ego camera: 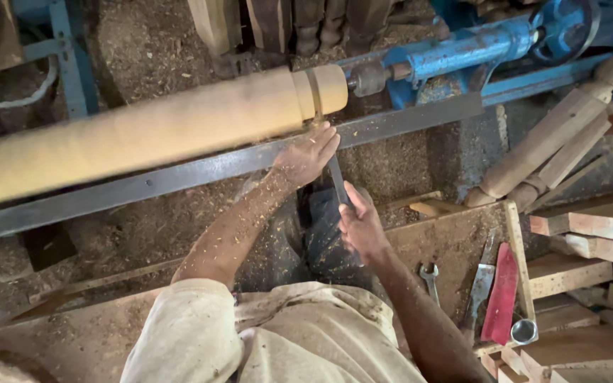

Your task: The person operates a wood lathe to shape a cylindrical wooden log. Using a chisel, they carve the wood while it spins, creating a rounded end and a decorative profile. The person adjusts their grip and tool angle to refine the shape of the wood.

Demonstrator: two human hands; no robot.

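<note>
Between left hand (306,154) and right hand (360,225) runs the chisel (337,181)

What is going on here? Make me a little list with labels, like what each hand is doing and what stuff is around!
Place: dusty wood workshop with a blue lathe
On the lathe: long pale wooden cylinder, blurred
Left hand: on the dark tool rest bar, steadying the chisel
Right hand: grips the chisel's lower end
Tray at right: wrench, red flat tool
Nearby: turned wooden posts, wood blocks, sawdust
</note>
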